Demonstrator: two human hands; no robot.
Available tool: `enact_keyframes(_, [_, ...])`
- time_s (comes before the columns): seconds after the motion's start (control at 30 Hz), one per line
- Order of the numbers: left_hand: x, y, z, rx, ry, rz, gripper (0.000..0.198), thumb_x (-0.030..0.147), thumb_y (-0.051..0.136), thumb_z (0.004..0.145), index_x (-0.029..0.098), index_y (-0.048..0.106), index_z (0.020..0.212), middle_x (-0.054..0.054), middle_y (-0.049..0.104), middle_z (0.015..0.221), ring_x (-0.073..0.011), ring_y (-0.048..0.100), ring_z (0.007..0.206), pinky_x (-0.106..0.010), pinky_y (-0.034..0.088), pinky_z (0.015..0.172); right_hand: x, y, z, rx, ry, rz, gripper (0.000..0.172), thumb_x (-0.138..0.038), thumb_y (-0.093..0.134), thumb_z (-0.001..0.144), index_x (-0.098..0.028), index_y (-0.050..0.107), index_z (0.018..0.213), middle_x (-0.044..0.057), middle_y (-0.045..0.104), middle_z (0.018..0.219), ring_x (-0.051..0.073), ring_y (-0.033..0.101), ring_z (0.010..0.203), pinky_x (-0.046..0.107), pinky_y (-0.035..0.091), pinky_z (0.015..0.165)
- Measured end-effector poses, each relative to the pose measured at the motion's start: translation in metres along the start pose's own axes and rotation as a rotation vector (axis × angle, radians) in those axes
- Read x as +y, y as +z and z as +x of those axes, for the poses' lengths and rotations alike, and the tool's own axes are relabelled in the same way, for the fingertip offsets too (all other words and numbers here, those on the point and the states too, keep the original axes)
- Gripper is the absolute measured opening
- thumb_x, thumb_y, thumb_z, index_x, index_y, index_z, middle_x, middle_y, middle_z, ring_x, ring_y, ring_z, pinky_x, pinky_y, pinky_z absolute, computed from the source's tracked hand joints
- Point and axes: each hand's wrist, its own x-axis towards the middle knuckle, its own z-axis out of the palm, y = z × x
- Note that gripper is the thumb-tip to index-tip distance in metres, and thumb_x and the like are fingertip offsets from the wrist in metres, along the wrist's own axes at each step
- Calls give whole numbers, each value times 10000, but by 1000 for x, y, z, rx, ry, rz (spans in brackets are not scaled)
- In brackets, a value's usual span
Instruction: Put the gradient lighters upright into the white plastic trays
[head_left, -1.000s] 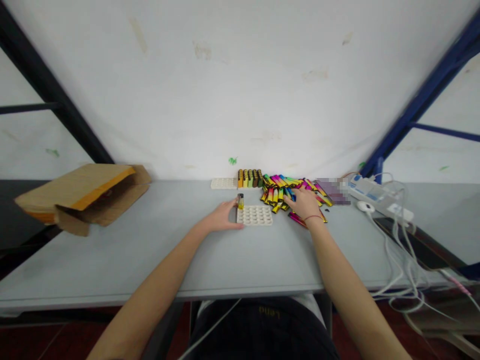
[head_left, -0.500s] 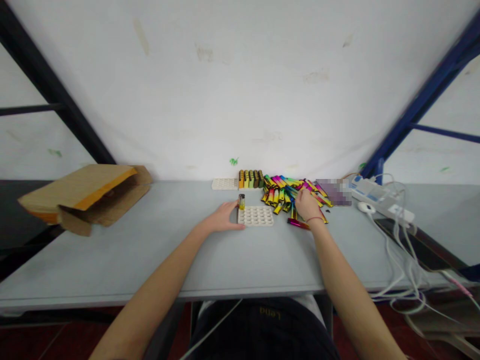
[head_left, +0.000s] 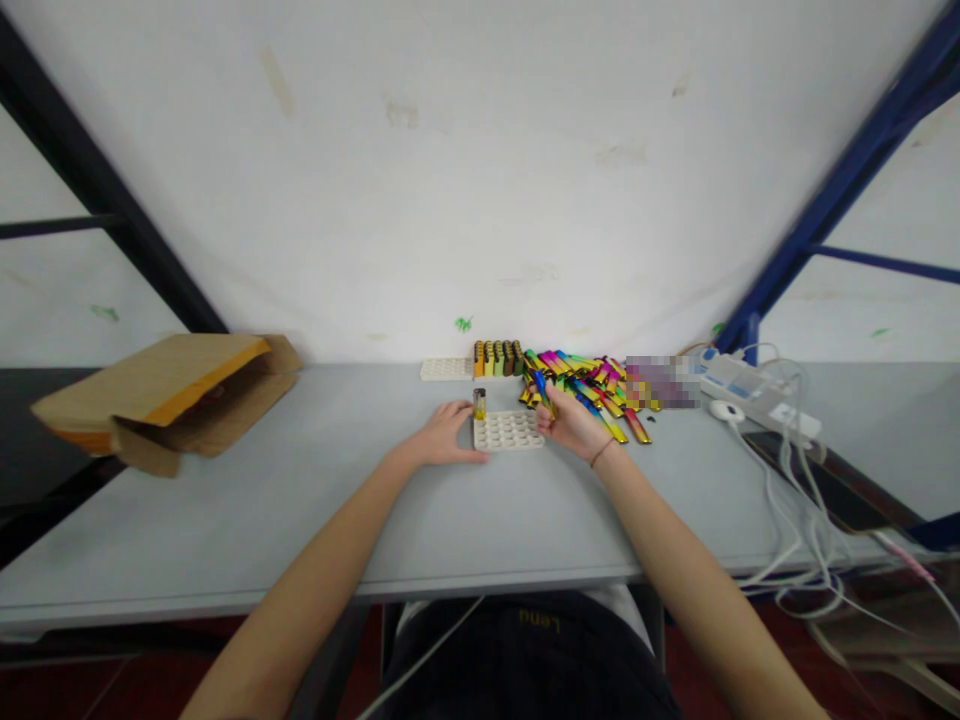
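Note:
My left hand (head_left: pixel 442 436) lies at the left end of a pale tray with round holes (head_left: pixel 507 432), thumb and fingers spread around its corners; whether it presses on the tray, I cannot tell. A lighter with a metal top (head_left: pixel 480 404) stands upright in the tray's far left corner. Over the tray's right end, my right hand (head_left: pixel 568 424) is closed on a blue and gold lighter (head_left: pixel 541 386), held tilted. Beyond that hand spreads a loose pile of shiny multicoloured lighters (head_left: pixel 592 375). Several upright lighters (head_left: pixel 498 357) stand in rows behind the tray.
Another pale holed tray (head_left: pixel 446 369) sits by the wall. At left lies an open cardboard box (head_left: pixel 165 390). On the right are a power strip (head_left: pixel 765 390), white cables (head_left: pixel 810 500) and a dark flat device (head_left: pixel 817 480). A blurred purple patch (head_left: pixel 671 382) adjoins the pile.
My right hand has moved left from the pile to the tray, now with a lighter in it. The red lighter at the pile's near edge is gone from its place. My left hand stays put.

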Motion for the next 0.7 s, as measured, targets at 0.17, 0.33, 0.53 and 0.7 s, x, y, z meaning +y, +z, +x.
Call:
enact_keyframes(0.17, [1, -2, 0, -18, -9, 1, 869, 696, 727, 665, 186, 539, 1344, -154, 521, 1404, -349, 457, 1324, -493, 328, 1169, 1, 18, -7, -41, 11, 13, 296, -468, 631, 811, -240, 441, 810, -57, 547, 656, 96, 423, 471, 218, 361, 459])
enact_keyframes(0.33, [1, -1, 1, -5, -11, 0, 835, 679, 720, 667, 154, 555, 1295, -183, 534, 1384, -363, 478, 1304, -516, 347, 1151, -4, 23, -9, 22, 146, -32, 517, -675, 292, 930, -235, 431, 696, -80, 336, 462, 88, 241, 370, 200, 197, 369])
enact_keyframes(0.53, [-2, 0, 1, -3, 1, -3, 836, 686, 720, 668, 177, 551, 1309, -162, 535, 1390, -347, 478, 1311, -497, 348, 1153, 0, 19, -7, 92, 135, -146, 594, -769, 331, 873, -255, 330, 576, -71, 289, 419, 84, 213, 351, 215, 156, 344])
enact_keyframes(0.7, [-2, -1, 0, -5, 1, -3, 836, 697, 713, 667, 169, 559, 1296, -173, 537, 1392, -357, 478, 1312, -506, 346, 1154, 2, 16, -4, 255, 60, -209, 571, -642, 300, 937, -254, 288, 518, -64, 220, 405, 78, 154, 349, 227, 118, 349])
